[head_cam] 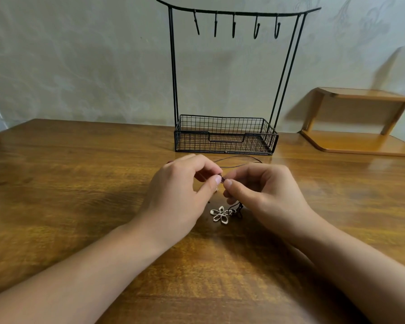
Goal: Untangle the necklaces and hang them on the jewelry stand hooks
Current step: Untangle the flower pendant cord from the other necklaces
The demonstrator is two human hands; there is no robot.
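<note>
Head camera, single view, facing forward and down.
Looks from above the tabletop [68, 183] near edge toward the jewelry stand [225, 134] by the wall; hands close below, stand farther back, centred.

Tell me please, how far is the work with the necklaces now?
Done: nothing hung yet; all five hooks on the jewelry stand are bare. In hand: the left hand and the right hand pinch a dark cord between their fingertips, above the flower pendant lying on the table. Left: finish untangling, then hang each necklace.
</note>
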